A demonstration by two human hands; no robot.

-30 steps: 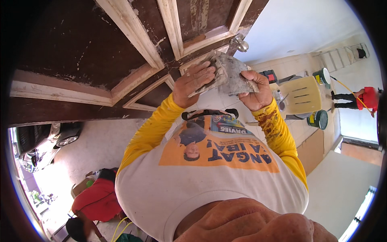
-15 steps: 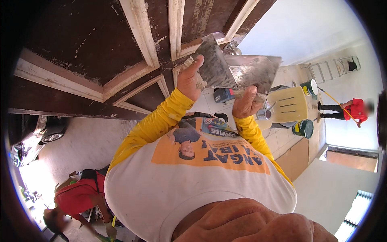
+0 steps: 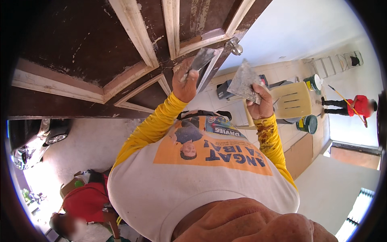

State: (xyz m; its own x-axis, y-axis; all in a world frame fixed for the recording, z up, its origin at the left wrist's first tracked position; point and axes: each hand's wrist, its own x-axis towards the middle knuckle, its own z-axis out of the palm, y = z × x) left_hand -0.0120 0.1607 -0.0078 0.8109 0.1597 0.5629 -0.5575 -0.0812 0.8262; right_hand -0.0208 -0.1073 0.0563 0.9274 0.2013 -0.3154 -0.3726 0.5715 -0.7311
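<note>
My left hand (image 3: pixel 184 85) is closed around a metal putty scraper (image 3: pixel 202 59), its flat blade smeared with grey and tilted so that it shows narrow. This scraper is in front of the panelled door (image 3: pixel 133 92). In my right hand (image 3: pixel 261 104), the thumb presses on a second flat putty scraper (image 3: pixel 243 82), whose broad face is streaked with grey putty. The two scrapers are apart. Past them, at the door's edge, a round metal doorknob (image 3: pixel 234 46) shows.
A yellow plastic chair (image 3: pixel 296 99) stands beyond my right hand, with a green-and-white bucket (image 3: pixel 313 83) and a dark green bucket (image 3: pixel 308 124) by it. Further right are a ladder (image 3: pixel 332 65) and a person in red (image 3: pixel 360 107) with a pole. Another person in red (image 3: pixel 86 201) bends at lower left.
The two scrapers have come apart from overlapping. My left hand has moved slightly left, turning its scraper nearly edge-on; my right hand has shifted right. The doorknob is now uncovered.
</note>
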